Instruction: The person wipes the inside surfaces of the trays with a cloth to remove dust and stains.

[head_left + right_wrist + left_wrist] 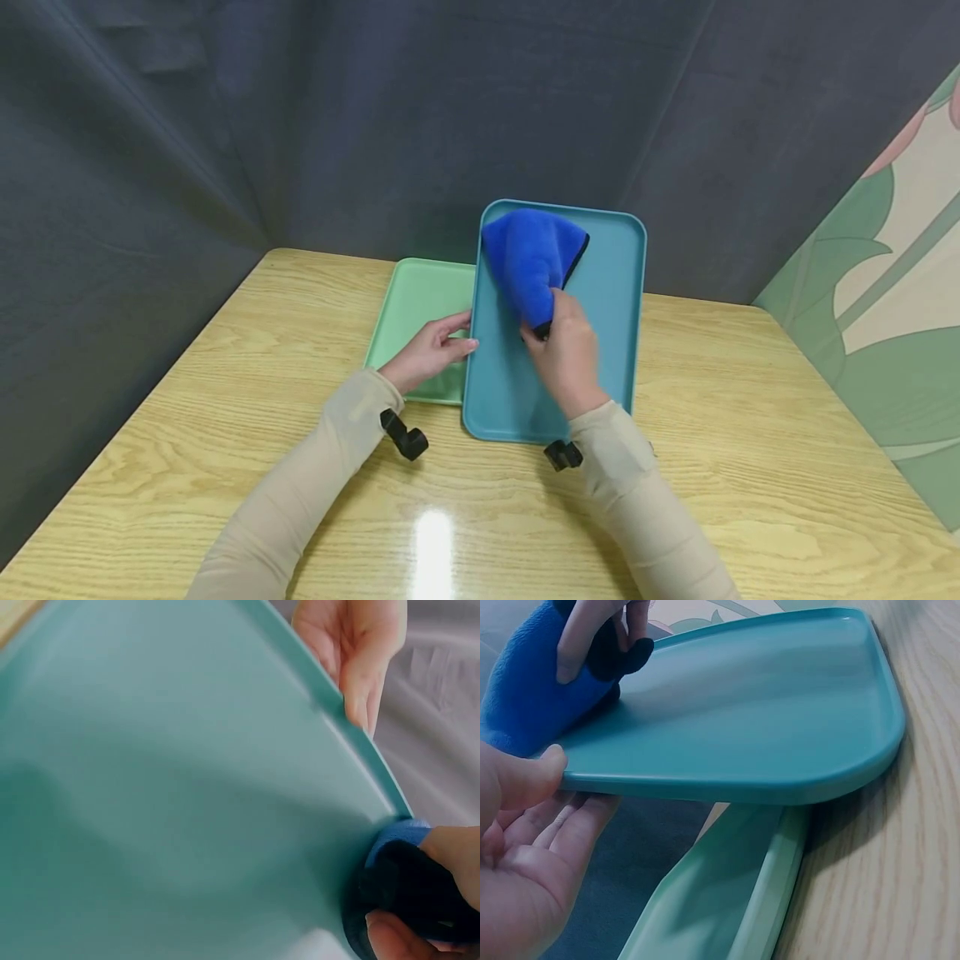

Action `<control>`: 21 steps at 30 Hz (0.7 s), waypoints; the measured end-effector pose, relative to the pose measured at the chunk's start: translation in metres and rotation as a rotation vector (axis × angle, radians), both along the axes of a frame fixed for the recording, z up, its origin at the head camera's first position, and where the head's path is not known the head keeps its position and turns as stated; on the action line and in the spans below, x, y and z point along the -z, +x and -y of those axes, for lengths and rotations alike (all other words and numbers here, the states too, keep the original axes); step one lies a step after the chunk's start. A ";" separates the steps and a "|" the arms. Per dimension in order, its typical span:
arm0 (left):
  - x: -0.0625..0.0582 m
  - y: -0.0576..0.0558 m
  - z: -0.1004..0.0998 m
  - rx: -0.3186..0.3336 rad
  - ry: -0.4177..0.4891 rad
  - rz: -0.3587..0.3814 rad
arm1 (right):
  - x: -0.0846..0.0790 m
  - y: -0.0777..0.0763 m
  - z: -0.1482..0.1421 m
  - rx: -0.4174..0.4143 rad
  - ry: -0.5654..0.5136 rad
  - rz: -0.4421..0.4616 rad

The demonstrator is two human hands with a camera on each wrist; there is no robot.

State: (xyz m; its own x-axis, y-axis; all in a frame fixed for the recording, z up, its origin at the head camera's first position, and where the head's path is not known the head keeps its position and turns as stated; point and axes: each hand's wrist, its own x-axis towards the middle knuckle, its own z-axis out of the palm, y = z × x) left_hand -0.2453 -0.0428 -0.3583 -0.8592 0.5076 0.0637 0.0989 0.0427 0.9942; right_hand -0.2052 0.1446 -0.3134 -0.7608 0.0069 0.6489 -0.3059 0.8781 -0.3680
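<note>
A teal blue tray (600,333) is tilted up, its near end low by the table and its far end raised. My left hand (429,352) pinches its left edge, thumb on the rim and fingers underneath, as the left wrist view shows. In my right hand (567,354) is a bunched blue cloth (531,258) with black edging, which lies against the upper left of the tray's inner face. Under the blue tray's left side, a green tray (427,292) lies partly covered on the table.
The wooden table (225,375) ends at a dark curtain (450,108) at the back. A wall with painted leaves (892,325) stands at the right. Black wrist mounts (405,435) stick out from both sleeves.
</note>
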 end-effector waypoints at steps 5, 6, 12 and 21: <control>0.000 0.000 0.000 0.007 0.005 -0.003 | -0.002 0.001 -0.013 0.019 -0.018 0.005; 0.000 0.000 0.000 0.008 0.005 -0.003 | -0.002 0.001 -0.015 0.023 -0.019 0.010; -0.002 0.000 0.001 0.007 -0.012 0.008 | -0.004 0.003 -0.032 0.075 -0.034 0.034; -0.001 0.000 0.001 0.002 -0.028 0.002 | -0.004 0.003 -0.056 0.151 -0.078 0.054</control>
